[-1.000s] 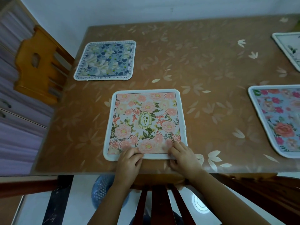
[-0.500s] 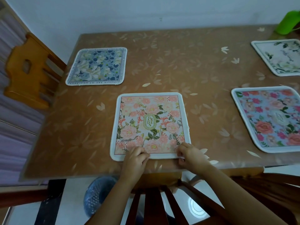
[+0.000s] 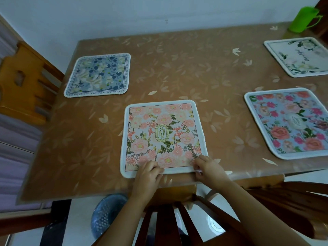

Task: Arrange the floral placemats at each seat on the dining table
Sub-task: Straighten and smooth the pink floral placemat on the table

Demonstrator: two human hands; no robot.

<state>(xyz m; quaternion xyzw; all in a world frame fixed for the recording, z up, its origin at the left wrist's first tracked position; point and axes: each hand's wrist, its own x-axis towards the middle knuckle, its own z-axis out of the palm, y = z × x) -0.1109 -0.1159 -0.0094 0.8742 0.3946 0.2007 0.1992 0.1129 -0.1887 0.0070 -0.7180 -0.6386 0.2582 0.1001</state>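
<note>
A pale, evenly lit wall [image 3: 159,11] stands behind a desk [image 3: 177,68] covered in brown, leaf-printed sheeting. A light wooden chair [image 3: 23,82] sits at its left end, and pale purple panels [image 3: 14,148] lie beyond. A dark wooden chair back [image 3: 168,224] stands at the near edge. The glossy white floor [image 3: 79,219] reflects a round light [image 3: 214,226].

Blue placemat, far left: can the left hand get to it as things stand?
Probably yes. Only bare tablecloth lies between the left hand and the blue placemat, nothing upright. But that hand grips the near edge of the pink placemat, so it must let go first.
</note>
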